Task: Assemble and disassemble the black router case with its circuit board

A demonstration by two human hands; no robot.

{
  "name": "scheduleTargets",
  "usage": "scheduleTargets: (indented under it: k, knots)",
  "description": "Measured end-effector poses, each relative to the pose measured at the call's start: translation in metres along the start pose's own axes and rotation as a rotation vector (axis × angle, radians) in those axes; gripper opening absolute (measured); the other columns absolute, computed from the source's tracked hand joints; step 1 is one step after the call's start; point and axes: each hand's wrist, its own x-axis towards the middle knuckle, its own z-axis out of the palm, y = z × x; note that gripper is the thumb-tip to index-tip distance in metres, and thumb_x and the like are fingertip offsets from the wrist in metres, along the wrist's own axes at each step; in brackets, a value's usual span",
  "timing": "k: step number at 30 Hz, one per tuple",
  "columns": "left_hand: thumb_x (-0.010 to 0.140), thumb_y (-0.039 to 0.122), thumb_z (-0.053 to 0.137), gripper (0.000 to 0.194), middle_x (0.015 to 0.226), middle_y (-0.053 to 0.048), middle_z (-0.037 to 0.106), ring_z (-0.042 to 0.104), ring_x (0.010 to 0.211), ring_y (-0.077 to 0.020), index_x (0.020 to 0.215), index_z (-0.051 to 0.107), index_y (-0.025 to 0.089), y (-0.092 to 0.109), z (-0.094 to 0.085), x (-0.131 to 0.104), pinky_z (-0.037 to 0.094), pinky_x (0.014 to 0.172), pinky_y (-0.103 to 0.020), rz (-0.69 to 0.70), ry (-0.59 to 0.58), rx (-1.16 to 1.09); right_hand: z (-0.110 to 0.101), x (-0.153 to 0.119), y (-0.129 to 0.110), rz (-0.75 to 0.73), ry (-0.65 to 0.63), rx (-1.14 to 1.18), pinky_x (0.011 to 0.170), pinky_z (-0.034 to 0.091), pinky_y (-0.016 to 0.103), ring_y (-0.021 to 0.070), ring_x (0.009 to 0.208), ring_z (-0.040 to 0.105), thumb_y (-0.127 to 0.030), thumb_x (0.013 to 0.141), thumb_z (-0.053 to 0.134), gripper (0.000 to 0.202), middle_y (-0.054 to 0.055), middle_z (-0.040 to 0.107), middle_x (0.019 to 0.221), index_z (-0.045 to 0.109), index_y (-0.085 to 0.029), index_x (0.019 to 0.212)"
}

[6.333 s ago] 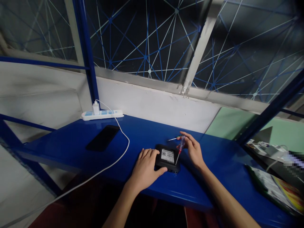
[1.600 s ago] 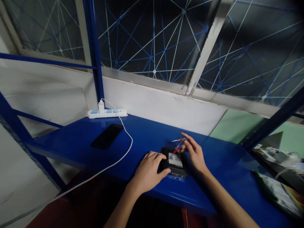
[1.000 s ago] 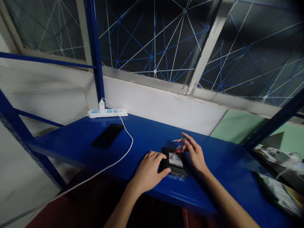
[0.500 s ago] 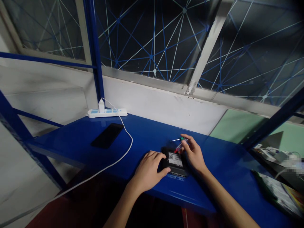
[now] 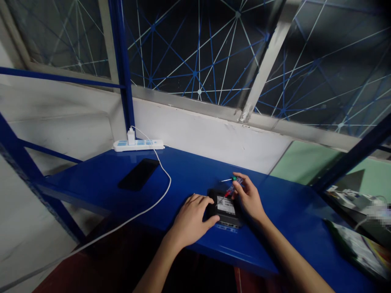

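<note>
A small black box (image 5: 214, 208) with ports along its near side lies on the blue table, a white label (image 5: 226, 204) on top. My left hand (image 5: 192, 217) grips its left side, index finger at the upper edge and thumb at the near corner. My right hand (image 5: 249, 197) is closed on a screwdriver (image 5: 229, 190) with a clear handle and red collar. Its shaft slants down to the box top by the label; the exact tip contact is hard to make out. A second screwdriver (image 5: 227, 179) with a green collar points left by my right fingertips; whether they hold it I cannot tell.
A black phone (image 5: 139, 174) lies left on the blue table (image 5: 183, 171). A white cable (image 5: 165, 195) runs from a charger in the power strip (image 5: 140, 145) across the table and off its front edge. To the right lie a packet (image 5: 357, 244) and clutter.
Both hands, the box and the screwdrivers stay almost in the same place. Only a very slight shift of the whole view shows.
</note>
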Motion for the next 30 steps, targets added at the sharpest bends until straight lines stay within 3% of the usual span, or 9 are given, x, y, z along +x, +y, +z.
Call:
scheduleTargets:
  k: [4, 8, 11, 19, 25, 27, 30]
  knots:
    - [0.089, 0.035, 0.071, 0.030, 0.119, -0.003, 0.067, 0.058, 0.116, -0.0276, 0.116, 0.060, 0.027, -0.0002, -0.0001, -0.0001, 0.042, 0.104, -0.045, -0.004, -0.001, -0.004, -0.0013, -0.0011, 0.0020, 0.004, -0.002, -0.001, 0.064, 0.051, 0.031, 0.0162, 0.056, 0.062, -0.052, 0.094, 0.054, 0.047, -0.004, 0.061, 0.062, 0.056, -0.022, 0.131]
    - [0.090, 0.035, 0.070, 0.029, 0.120, -0.004, 0.067, 0.057, 0.117, -0.0280, 0.115, 0.060, 0.027, 0.0017, -0.0025, -0.0004, 0.043, 0.102, -0.045, -0.008, -0.008, -0.008, -0.0021, -0.0002, 0.0045, 0.024, -0.042, 0.142, 0.069, 0.056, 0.035, 0.0141, 0.062, 0.062, -0.050, 0.095, 0.053, 0.050, 0.006, 0.071, 0.106, 0.053, -0.023, 0.137]
    - [0.089, 0.033, 0.071, 0.028, 0.119, -0.004, 0.067, 0.058, 0.115, -0.0280, 0.114, 0.061, 0.026, 0.0021, -0.0029, -0.0006, 0.044, 0.101, -0.045, -0.011, -0.006, -0.004, -0.0016, 0.0010, 0.0042, 0.041, -0.055, 0.183, 0.071, 0.057, 0.036, 0.0128, 0.063, 0.062, -0.048, 0.094, 0.055, 0.052, 0.008, 0.069, 0.116, 0.051, -0.022, 0.139]
    - [0.090, 0.035, 0.070, 0.029, 0.119, -0.004, 0.067, 0.058, 0.116, -0.0278, 0.116, 0.060, 0.027, -0.0017, 0.0012, -0.0001, 0.043, 0.103, -0.045, 0.010, 0.005, -0.004, -0.0007, 0.0015, 0.0006, 0.029, -0.013, 0.058, 0.060, 0.052, 0.029, 0.0133, 0.056, 0.063, -0.050, 0.087, 0.066, 0.050, -0.003, 0.063, 0.077, 0.057, -0.023, 0.129]
    - [0.090, 0.035, 0.070, 0.029, 0.119, -0.004, 0.067, 0.058, 0.115, -0.0279, 0.116, 0.060, 0.027, 0.0007, -0.0007, 0.0000, 0.043, 0.102, -0.046, 0.005, 0.001, -0.002, -0.0025, 0.0003, 0.0031, 0.009, 0.005, -0.041, 0.061, 0.049, 0.029, 0.0156, 0.055, 0.060, -0.052, 0.093, 0.056, 0.043, -0.005, 0.057, 0.058, 0.059, -0.022, 0.125]
    - [0.090, 0.034, 0.070, 0.029, 0.119, -0.004, 0.067, 0.058, 0.115, -0.0277, 0.116, 0.060, 0.027, 0.0016, -0.0015, 0.0003, 0.044, 0.101, -0.045, 0.002, 0.001, -0.007, -0.0026, 0.0000, 0.0034, 0.020, -0.004, 0.000, 0.063, 0.051, 0.031, 0.0157, 0.058, 0.061, -0.052, 0.094, 0.054, 0.046, -0.002, 0.065, 0.069, 0.058, -0.022, 0.129]
    - [0.090, 0.034, 0.070, 0.028, 0.119, -0.004, 0.067, 0.058, 0.115, -0.0276, 0.115, 0.061, 0.026, 0.0025, -0.0024, 0.0006, 0.044, 0.101, -0.045, -0.004, -0.005, -0.007, -0.0022, 0.0001, 0.0032, 0.044, -0.037, 0.130, 0.068, 0.056, 0.034, 0.0137, 0.061, 0.063, -0.051, 0.094, 0.054, 0.050, 0.006, 0.071, 0.105, 0.054, -0.023, 0.135]
